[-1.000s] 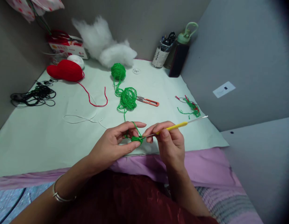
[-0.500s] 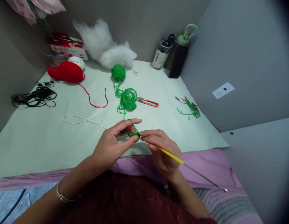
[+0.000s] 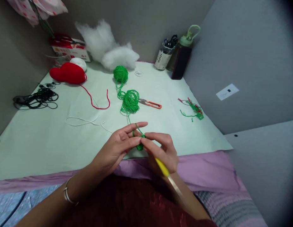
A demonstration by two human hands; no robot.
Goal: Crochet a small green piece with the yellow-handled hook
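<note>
My left hand (image 3: 121, 142) pinches a small green crocheted piece (image 3: 140, 146), with green yarn looped over its raised index finger. Wrapped round the yellow handle of a crochet hook (image 3: 162, 167) is my right hand (image 3: 164, 151), its fingertips against the green piece. The hook's tip is hidden at the piece, and its metal rear end is blurred over my right forearm. From my left hand the yarn runs up to a loose green tangle (image 3: 130, 101), which connects to a green yarn ball (image 3: 120, 74) behind it.
Orange-handled snips (image 3: 151, 104) lie beside the tangle. Red yarn (image 3: 68, 73), black cord (image 3: 41, 97) and white stuffing (image 3: 113, 52) are at left and back. Yarn scraps (image 3: 195, 110) lie at right, with a pen holder (image 3: 163, 58) and dark phone (image 3: 182, 63) behind.
Both hands have turned slightly, and the green piece now sits a little lower and further right. The hook's rear end has swung down and left. My right fingers have closed in on the piece.
</note>
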